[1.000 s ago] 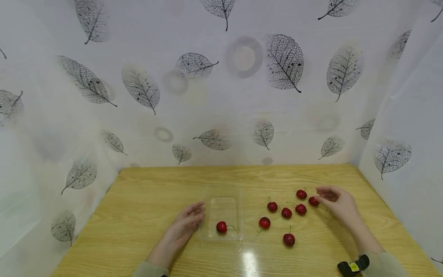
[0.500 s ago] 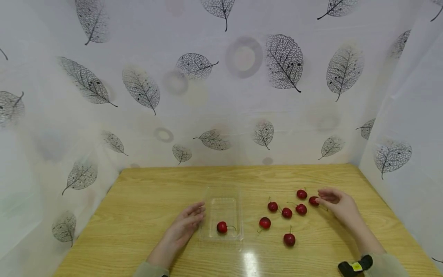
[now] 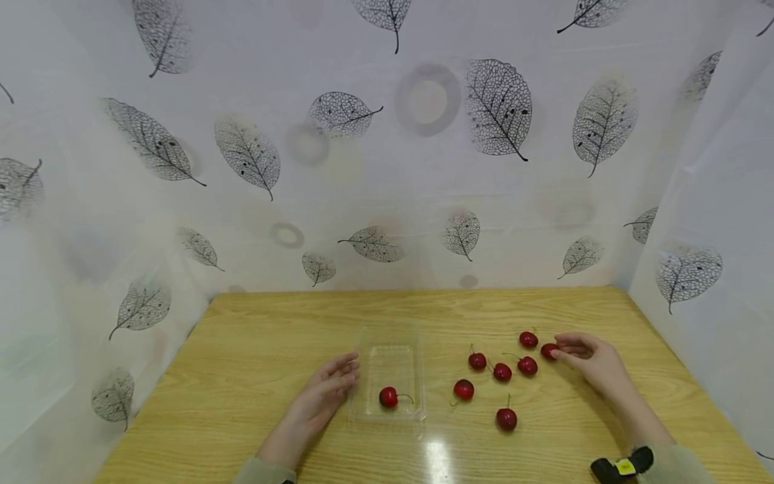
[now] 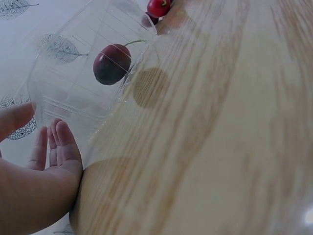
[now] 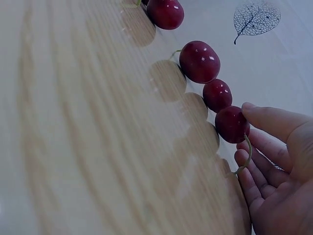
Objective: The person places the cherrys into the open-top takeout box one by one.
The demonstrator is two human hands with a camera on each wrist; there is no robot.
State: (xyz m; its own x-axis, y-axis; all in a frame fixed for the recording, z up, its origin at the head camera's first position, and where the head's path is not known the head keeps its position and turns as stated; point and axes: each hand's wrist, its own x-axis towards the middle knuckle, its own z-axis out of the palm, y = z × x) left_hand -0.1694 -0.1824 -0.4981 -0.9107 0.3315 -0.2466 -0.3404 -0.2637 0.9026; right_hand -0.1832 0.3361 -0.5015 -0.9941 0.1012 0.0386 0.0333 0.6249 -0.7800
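A clear plastic box [image 3: 390, 366] stands on the table with one cherry [image 3: 389, 397] inside, its stem pointing right. My left hand [image 3: 319, 396] lies at the box's left side, fingers extended; in the left wrist view the thumb and fingertips reach the box's wall. At the far right, my right hand [image 3: 595, 363] has its thumb and index finger at a dark red cherry [image 5: 232, 125], which it pinches by the side while the cherry is still on the table. That cherry's green stem [image 5: 248, 155] curves down towards the palm. The other fingers are loosely bent.
Several loose cherries [image 3: 502, 372] lie between the box and my right hand, one cherry [image 3: 529, 339] close to the pinched one. The nearest cherry [image 3: 506, 419] sits towards the table's front. Leaf-printed white sheeting [image 3: 417, 202] encloses the wooden table [image 3: 260, 336].
My right hand has shifted very slightly, its fingers drawing a little lower and closer about the cherry. The left hand, the box and the other cherries stay where they were.
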